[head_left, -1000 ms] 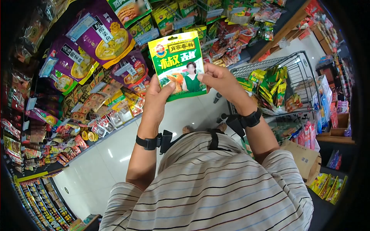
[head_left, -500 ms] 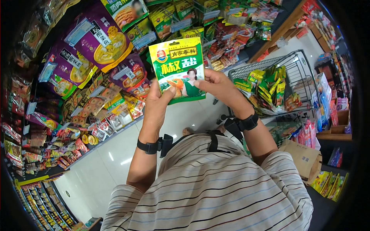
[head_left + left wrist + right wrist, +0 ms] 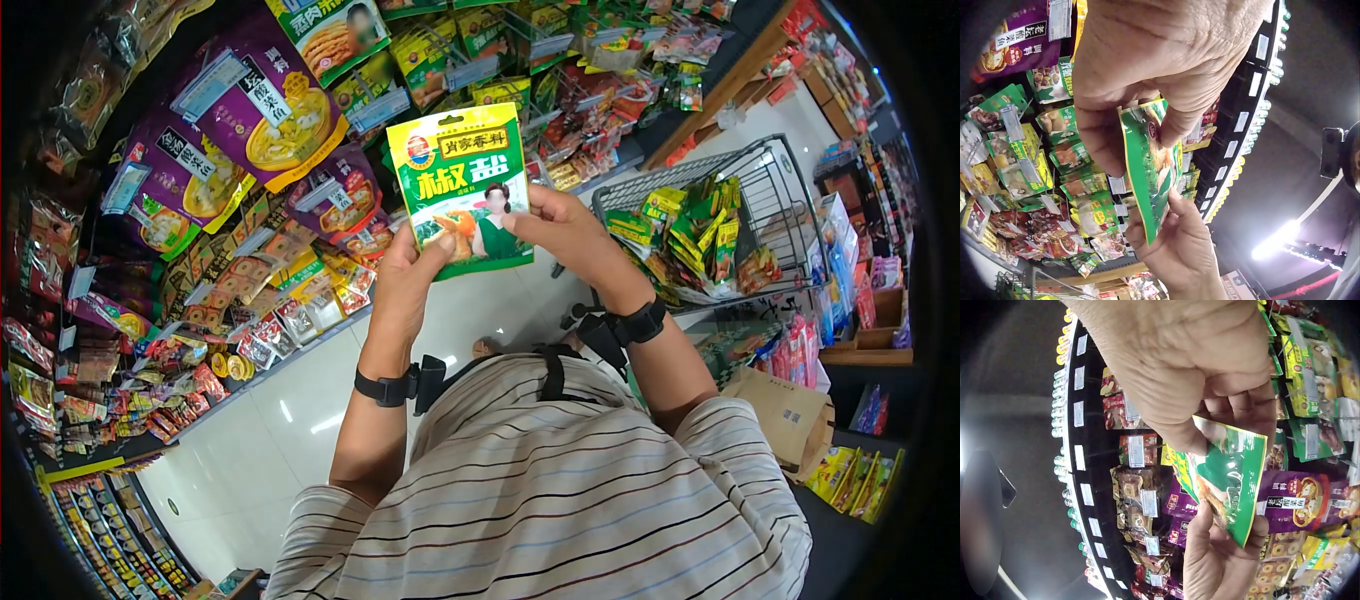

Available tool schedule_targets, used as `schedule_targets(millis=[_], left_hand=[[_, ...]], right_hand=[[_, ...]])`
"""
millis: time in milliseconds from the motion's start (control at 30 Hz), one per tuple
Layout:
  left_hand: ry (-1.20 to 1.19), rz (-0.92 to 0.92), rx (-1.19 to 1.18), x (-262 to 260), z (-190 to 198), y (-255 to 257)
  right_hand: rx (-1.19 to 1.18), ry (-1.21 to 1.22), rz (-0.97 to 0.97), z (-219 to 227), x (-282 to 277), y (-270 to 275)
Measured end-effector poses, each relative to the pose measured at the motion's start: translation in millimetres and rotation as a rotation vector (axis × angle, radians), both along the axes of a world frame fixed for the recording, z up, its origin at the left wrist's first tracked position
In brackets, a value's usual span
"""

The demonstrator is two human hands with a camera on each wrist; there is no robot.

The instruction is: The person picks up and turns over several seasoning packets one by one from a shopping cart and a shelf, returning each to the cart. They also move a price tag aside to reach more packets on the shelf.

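My left hand (image 3: 403, 285) and right hand (image 3: 578, 240) pinch the packet (image 3: 462, 190). Its front faces me; long axis points away, top farthest.

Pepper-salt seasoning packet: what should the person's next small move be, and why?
Probably ease the left hand off the pepper-salt seasoning packet so the right hand can carry it: both pinch it, and the shopping cart on the person's right holds similar green-and-yellow packets.

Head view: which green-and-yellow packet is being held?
The centre packet, its lower sides pinched by the left hand and right hand; neither touches the hanging packets or piled packets in the wire cart.
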State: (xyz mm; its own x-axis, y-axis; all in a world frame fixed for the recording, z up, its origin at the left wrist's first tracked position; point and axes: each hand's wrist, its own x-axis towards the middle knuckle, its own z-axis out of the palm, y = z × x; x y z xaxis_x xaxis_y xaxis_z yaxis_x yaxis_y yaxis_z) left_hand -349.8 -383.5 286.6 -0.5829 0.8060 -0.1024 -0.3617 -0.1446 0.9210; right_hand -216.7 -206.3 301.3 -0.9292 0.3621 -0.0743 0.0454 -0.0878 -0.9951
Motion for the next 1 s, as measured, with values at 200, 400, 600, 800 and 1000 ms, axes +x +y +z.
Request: schedule_targets(millis=[200,400,600,800,1000], left_hand=[[0.072,-0.026,-0.105,-4,-1,-3],[0.064,-0.021,-0.072,-6,-3,-2],[0.061,-0.044,-0.152,-11,-12,-4],[0.068,-0.047,-0.185,-13,-14,-4],[0.058,-0.077,-0.177,-13,-14,-4]], right_hand=[[0.055,-0.006,0.021,4,-4,0],[-0.026,-0.027,0.029,13,-6,-5],[-0.091,0.007,0.032,-3,-10,-5],[-0.037,-0.019,0.036,-9,-12,-6],[-0.028,0.025,-0.002,-15,-11,-6]])
